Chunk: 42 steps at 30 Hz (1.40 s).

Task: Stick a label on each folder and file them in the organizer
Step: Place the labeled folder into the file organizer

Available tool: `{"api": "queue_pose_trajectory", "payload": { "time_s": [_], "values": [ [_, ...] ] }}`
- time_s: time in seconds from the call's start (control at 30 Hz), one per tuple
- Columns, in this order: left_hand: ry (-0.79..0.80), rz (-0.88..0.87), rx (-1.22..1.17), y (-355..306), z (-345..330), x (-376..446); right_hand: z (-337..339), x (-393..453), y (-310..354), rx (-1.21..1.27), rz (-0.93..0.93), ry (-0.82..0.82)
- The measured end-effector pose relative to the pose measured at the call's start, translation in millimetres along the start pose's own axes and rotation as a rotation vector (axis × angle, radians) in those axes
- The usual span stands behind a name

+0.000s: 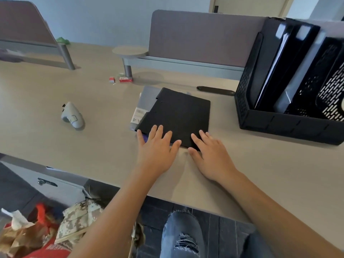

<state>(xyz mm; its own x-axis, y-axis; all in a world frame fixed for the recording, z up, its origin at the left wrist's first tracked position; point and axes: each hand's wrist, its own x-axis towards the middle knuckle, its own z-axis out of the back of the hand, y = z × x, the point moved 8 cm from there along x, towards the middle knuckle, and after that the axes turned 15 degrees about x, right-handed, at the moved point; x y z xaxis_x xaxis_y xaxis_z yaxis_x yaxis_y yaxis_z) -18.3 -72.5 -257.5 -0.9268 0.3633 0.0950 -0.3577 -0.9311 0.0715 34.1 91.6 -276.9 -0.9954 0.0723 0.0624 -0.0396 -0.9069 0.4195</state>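
Folders lay stacked mid-worktop: a flat black plastic folder (181, 113) on top of a grey folder (147, 97) bearing a white label (138, 116). We rested our left hand (155, 148) and right hand (210, 155) flat, fingers spread, on the black folder's near edge, gripping nothing. The beige laminate worktop (74, 146) also carried a black mesh file organizer (290, 86) at right, already holding glossy black folders (281, 58). Purple-grey fabric partitions (201, 34) stood behind.

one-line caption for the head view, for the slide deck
Both hands, left hand and right hand, rest open on a black folder lying on the desk, beside a black organizer.
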Motion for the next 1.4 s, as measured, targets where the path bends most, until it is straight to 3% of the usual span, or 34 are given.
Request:
{"api": "queue_pose_trajectory", "payload": {
  "time_s": [0.4, 0.77, 1.1, 1.4],
  "values": [
    [0.025, -0.077, -0.031, -71.8, 7.1, -88.7, 19.3, -135.2, -34.5, 0.053, -0.036, 0.018],
    [0.041, -0.236, -0.043, -171.6, 15.1, -155.5, 51.8, -278.2, -81.8, 0.132, -0.088, -0.155],
    [0.044, -0.359, 0.006, -266.1, 21.3, -171.7, 80.0, -338.0, -147.7, 0.204, -0.181, -0.235],
    [-0.045, -0.475, -0.093, -353.7, 69.6, -163.1, 143.1, -401.5, -229.4, 0.287, -0.360, -0.637]
  ]
}}
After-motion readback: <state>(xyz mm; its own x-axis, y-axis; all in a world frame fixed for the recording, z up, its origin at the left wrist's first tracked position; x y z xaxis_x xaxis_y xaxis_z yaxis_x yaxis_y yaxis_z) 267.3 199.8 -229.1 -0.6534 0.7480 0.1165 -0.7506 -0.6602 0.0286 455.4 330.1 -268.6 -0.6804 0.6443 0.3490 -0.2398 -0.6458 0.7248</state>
